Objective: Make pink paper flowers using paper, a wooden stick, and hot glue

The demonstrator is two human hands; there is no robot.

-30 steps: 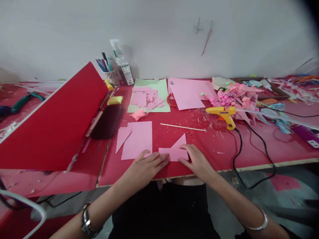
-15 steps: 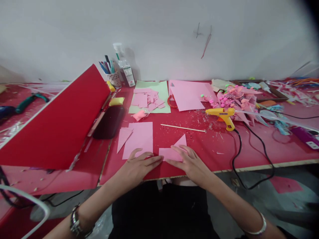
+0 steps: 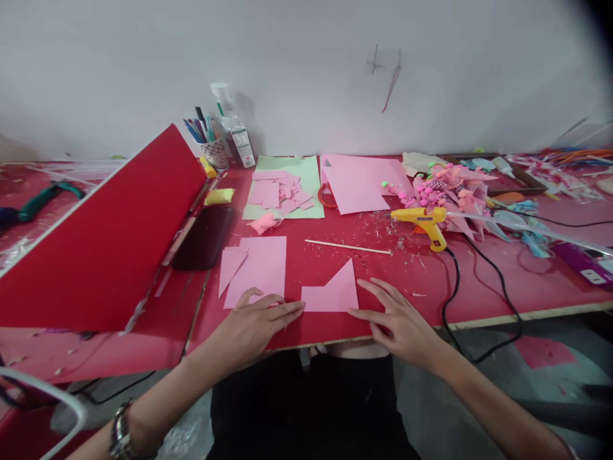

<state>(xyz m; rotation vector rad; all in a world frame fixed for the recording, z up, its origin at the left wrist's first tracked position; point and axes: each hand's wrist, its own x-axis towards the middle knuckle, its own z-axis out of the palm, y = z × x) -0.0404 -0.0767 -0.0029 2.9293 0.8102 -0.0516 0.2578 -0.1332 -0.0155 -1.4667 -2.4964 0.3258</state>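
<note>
A folded piece of pink paper (image 3: 338,295) lies flat near the table's front edge, one pointed corner sticking up at its right. At its lower left corner rest the fingertips of my left hand (image 3: 261,322), fingers stretched out and palm down. My right hand (image 3: 397,319) is at the paper's right edge with fingers spread, one fingertip by the lower right corner. Left of the folded piece lies a larger pink sheet (image 3: 263,268), partly under my left fingers. A small pink paper triangle (image 3: 232,265) overlaps that sheet's left side.
Beyond the paper lies a thin wooden stick (image 3: 347,246). A yellow glue gun (image 3: 426,220) with a black cord sits to the right, before a pile of pink crafts (image 3: 454,185). Leftward are a dark phone (image 3: 205,237) and a slanted red board (image 3: 110,243). Pink scraps (image 3: 282,190) lie on green paper.
My right hand has slid right, off the middle of the folded paper to its right edge, uncovering it. My left hand stays at the lower left corner. The view has shifted slightly.
</note>
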